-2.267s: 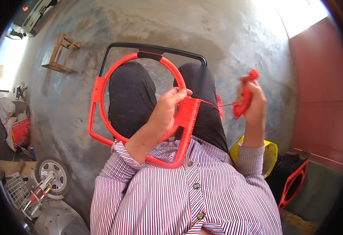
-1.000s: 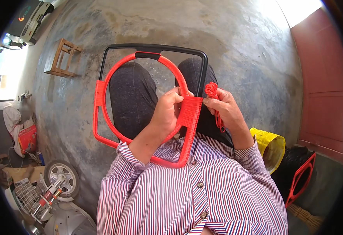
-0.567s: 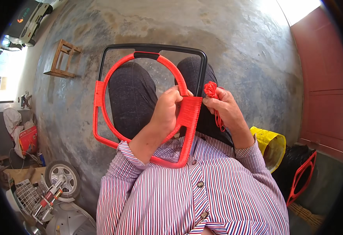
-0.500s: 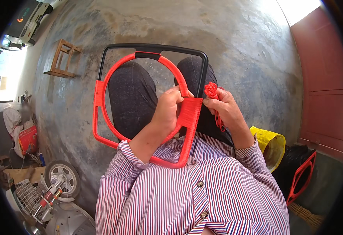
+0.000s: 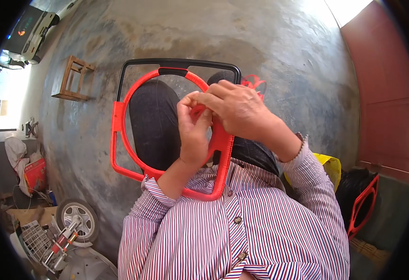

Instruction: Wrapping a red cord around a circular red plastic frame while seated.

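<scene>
frame: red plastic frame (image 5: 120,140), a big round hoop set inside a squarish outline with rounded corners, resting across the person's lap and tilted up toward the chest. Right side of it is a wider flat bar, and there's a short black patch at the very top of the hoop.
black frame: a second one, black frame (image 5: 176,62), same sort of shape, sits right behind the red one so only its top bar and corners peek out.
left hand: left hand (image 5: 193,135) comes up through the hoop, fingers curled and pinched shut on the red cord right by the frame's right bar.
right hand: right hand (image 5: 239,109) reaches over from the right, fingers bent down and closed onto that same spot, touching the left hand's fingertips.
cord: red cord (image 5: 253,84), a loose little bundle of it poking out just past the right hand's knuckles; how it runs under the fingers is hidden.
clothes: striped shirt (image 5: 242,233) in red, white and blue, sleeves pushed up a bit; dark trousers show through the hoop.
floor: bare grey concrete floor (image 5: 284,56), stained.
other stuff: small wooden stool (image 5: 73,78) off to the upper left, a little wheel (image 5: 77,220) and a wire basket lower left, a yellow bag (image 5: 328,165) just by the right elbow, another red frame (image 5: 363,205) leaning far right.
</scene>
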Demonstrator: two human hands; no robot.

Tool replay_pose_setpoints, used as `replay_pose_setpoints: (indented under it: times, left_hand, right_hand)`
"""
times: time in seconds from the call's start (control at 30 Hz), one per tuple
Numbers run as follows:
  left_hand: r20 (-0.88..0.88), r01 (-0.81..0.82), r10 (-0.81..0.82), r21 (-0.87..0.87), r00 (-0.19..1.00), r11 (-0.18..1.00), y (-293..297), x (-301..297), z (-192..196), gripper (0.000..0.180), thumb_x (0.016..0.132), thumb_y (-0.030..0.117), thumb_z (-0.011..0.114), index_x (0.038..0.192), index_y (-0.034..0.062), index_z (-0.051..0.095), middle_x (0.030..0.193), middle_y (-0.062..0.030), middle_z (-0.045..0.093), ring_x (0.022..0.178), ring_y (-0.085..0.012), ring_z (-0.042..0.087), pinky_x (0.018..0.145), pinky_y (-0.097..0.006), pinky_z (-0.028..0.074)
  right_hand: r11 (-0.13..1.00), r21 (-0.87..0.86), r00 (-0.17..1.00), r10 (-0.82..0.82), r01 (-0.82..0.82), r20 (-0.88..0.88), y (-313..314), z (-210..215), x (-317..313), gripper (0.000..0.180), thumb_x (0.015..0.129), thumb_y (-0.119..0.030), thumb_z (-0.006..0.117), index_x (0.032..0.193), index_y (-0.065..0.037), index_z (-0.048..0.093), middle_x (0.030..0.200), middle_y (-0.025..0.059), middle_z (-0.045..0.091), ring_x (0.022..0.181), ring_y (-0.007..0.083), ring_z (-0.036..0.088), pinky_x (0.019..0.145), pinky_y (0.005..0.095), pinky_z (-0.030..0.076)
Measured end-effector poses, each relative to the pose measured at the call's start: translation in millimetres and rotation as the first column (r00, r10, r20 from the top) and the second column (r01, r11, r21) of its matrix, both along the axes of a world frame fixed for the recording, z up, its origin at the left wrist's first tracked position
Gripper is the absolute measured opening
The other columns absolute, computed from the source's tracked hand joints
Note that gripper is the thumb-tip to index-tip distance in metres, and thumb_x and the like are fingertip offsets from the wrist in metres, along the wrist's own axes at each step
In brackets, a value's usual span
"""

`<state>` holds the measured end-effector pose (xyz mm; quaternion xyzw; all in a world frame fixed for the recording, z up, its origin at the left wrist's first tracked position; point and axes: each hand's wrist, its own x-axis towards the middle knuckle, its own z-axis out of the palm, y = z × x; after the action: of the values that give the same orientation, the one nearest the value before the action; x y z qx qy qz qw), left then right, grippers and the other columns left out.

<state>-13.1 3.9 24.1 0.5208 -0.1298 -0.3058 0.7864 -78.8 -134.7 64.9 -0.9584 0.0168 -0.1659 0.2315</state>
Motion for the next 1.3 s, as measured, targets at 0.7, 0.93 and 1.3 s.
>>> replay_pose_setpoints:
  times: [0.7,0.93,1.3]
  left_hand:
    - [-0.648,0.342,-0.3,-0.064,0.7,0.938,2.7,15.2,1.0,0.032,0.09,-0.007,0.048,0.12,-0.0022,0.059,0.106,-0.0132,0.067,0.092,-0.022,0.068,0.083,-0.035,0.058]
    - [-0.623,0.33,-0.3,-0.071,0.723,0.941,9.8,19.1,-17.4,0.032,0.091,-0.006,0.045,0.12,-0.0023,0.058,0.101,-0.011,0.066,0.086,-0.0185,0.068,0.083,-0.033,0.059]
    - [-0.562,0.289,-0.335,-0.173,0.757,0.942,9.5,15.6,-5.5,0.031,0.092,0.002,0.041,0.118,-0.0022,0.057,0.099,-0.0093,0.066,0.088,-0.0176,0.065,0.085,-0.034,0.055]
  right_hand:
    - [0.858,0.4,0.943,-0.329,0.322,-0.054,1.9,-69.6,-38.9,0.02,0.072,-0.01,0.072,0.09,-0.003,0.068,0.089,0.01,0.063,0.078,0.0299,0.064,0.069,0.0378,0.052]
    - [0.225,0.963,0.928,-0.305,-0.15,0.215,-37.6,-39.2,-90.9,0.018,0.072,-0.01,0.066,0.082,-0.004,0.053,0.086,0.0102,0.061,0.08,0.0234,0.059,0.078,0.0374,0.047]
    - [-0.209,0.94,0.854,-0.503,-0.27,0.133,-85.7,-25.5,-141.8,0.023,0.094,-0.008,0.058,0.116,-0.008,0.051,0.084,-0.0001,0.052,0.064,0.0075,0.046,0.057,0.0218,0.042]
